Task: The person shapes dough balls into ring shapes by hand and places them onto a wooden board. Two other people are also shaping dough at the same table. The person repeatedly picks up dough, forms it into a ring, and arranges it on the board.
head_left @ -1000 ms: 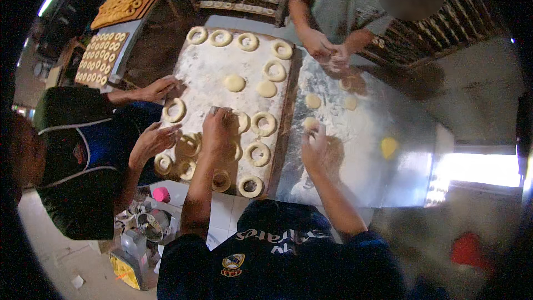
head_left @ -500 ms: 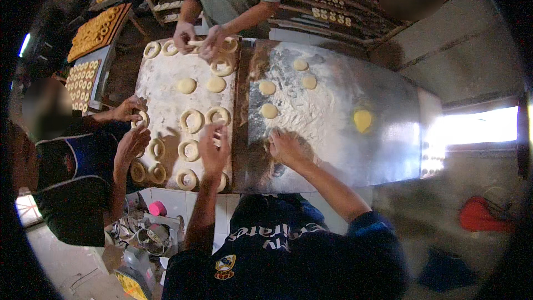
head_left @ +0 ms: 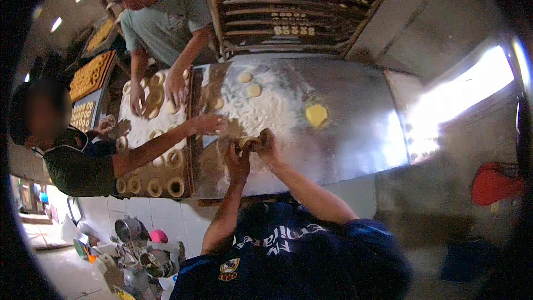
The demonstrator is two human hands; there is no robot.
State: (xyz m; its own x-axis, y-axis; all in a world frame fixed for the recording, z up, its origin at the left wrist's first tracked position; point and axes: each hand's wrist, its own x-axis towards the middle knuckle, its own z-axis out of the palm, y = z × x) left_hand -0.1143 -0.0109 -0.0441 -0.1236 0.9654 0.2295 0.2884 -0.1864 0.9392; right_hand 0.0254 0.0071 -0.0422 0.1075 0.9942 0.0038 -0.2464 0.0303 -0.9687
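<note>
From where I stand, the floured board [head_left: 137,126] at the left of the frame carries rows of dough rings [head_left: 169,188]. In the upper left, a tray [head_left: 91,72] is covered with orange-brown rings, and the rack [head_left: 277,5] along the top has small pale pieces on some shelves. A metal pot [head_left: 129,228] sits among the clutter at lower left; I can't make out its contents.

Near the centre, above the shiny table [head_left: 355,133], the left hand [head_left: 237,155] and right hand [head_left: 269,147] meet, fingers raised and closed on either side of a curved dough piece [head_left: 249,142], both gripping it.

Half a second ago they were apart, the left over the board, the right down on the table. A co-worker's arm [head_left: 152,143] now stretches across the board from the left, its hand just beside the person's left hand.
</note>
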